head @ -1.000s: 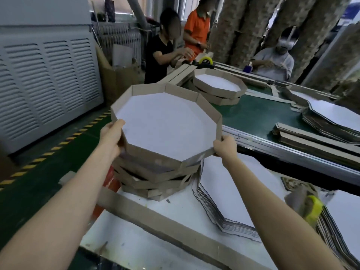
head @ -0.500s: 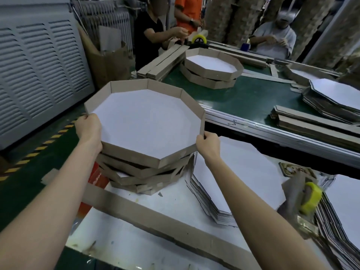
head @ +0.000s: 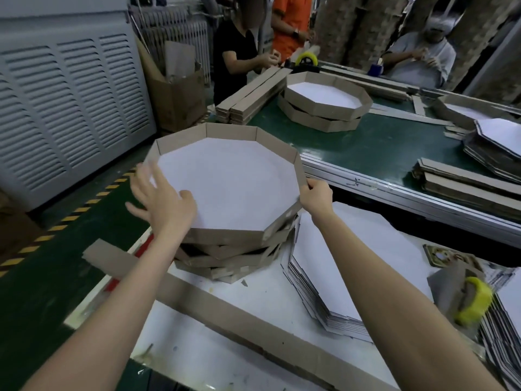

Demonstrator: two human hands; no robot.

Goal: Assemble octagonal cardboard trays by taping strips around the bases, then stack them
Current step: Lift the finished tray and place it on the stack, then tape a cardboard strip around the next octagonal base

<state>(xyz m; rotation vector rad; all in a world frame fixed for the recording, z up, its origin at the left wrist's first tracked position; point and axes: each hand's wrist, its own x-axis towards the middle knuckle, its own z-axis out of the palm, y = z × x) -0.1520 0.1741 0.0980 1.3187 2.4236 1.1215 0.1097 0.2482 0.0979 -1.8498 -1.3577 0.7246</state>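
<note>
— Where is the tray?

— I see the top tray (head: 231,187) resting on the stack of trays (head: 225,258) at the left end of the white table (head: 225,334), with the pile of flat bases (head: 366,249) just beside it.

— And the hands?

— The right hand (head: 317,196) pinches the tray's right rim, arm stretched forward. The left hand (head: 162,197) is spread, fingers loose, over the near-left rim (blurred, so I cannot tell if it touches).

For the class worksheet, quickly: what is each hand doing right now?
Left hand: open, fingers spread at the left edge of the top tray; contact unclear.
Right hand: pinches that tray's right rim.
</note>
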